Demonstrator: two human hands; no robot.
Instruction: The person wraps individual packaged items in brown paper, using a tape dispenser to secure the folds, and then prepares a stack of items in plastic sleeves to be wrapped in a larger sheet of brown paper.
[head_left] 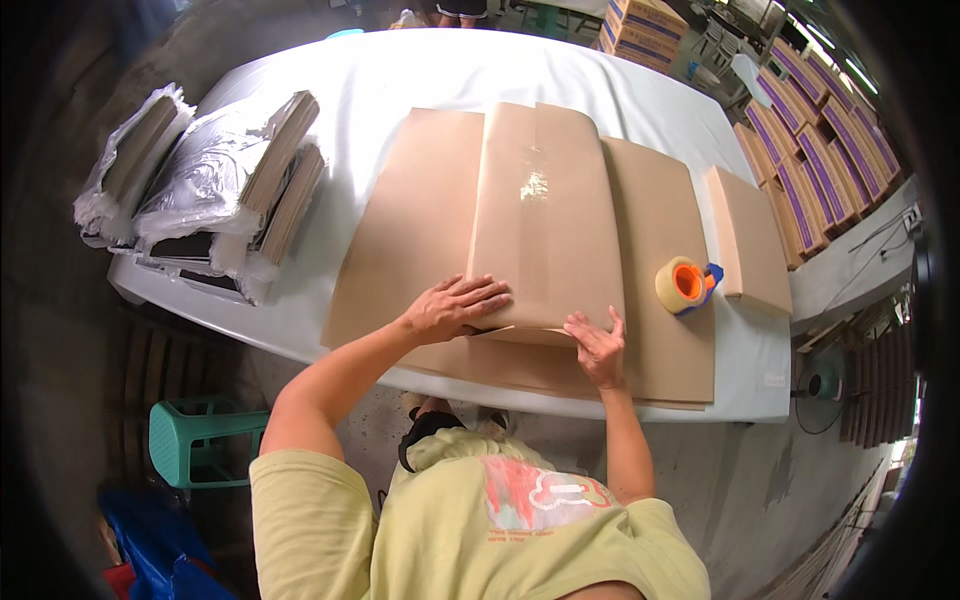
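A flat parcel (550, 220) wrapped in brown kraft paper lies on a stack of brown paper sheets (410, 230) in the middle of the table. Shiny clear tape (534, 180) runs along its top. My left hand (455, 308) rests with outstretched fingers on its near left corner. At the near right corner, my right hand (598, 350) touches the folded paper end, fingers extended and apart. The paper at this near end stands partly loose between my hands. What is inside the wrapping is hidden. A tape dispenser (688, 286), orange and blue with a tape roll, sits on the sheets to the right.
Another brown-wrapped parcel (745, 240) lies at the table's right edge. Plastic-covered stacks (215, 175) stand at the left on the white tablecloth (370, 90). Cartons (820, 150) are piled beyond the right edge. A green stool (205, 440) stands at lower left.
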